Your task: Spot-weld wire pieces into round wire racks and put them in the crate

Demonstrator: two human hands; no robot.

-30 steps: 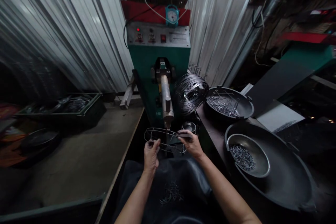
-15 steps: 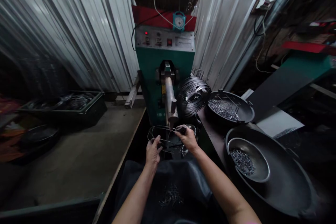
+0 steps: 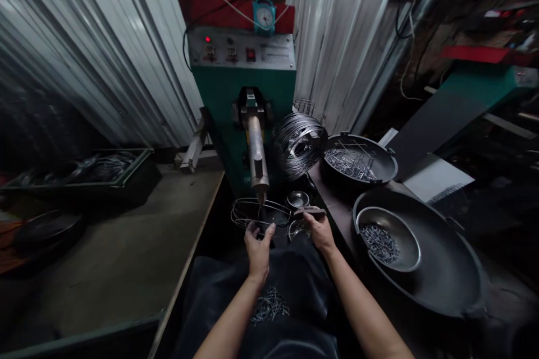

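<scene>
A round wire frame [image 3: 242, 220] is held under the electrode tip of a green spot welder's arm [image 3: 256, 157]. My left hand [image 3: 257, 249] is closed on the near rim of that frame, thumb and fingers at the wire. In my right hand [image 3: 320, 230] is a dark flat bar [image 3: 314, 212], gripped between thumb and fingers at the frame's right side. Whether the bar touches the frame I cannot tell. A pile of short metal pieces [image 3: 270, 305] rests on the dark apron [image 3: 227, 286] over my lap.
Right of the welder hangs a wire coil [image 3: 300, 146]. Beyond it stands a pan of metal pieces [image 3: 381, 165]. A steel bowl [image 3: 408, 235] sits inside a large wok [image 3: 455, 280]. Small metal dishes [image 3: 297, 199] lie near my right hand. A green bin [image 3: 135, 171] stands left.
The view has shifted, so the welder sits further left. My right hand with the flat bar has moved away from the electrode tip, rightward. My left hand stays at the wire frame.
</scene>
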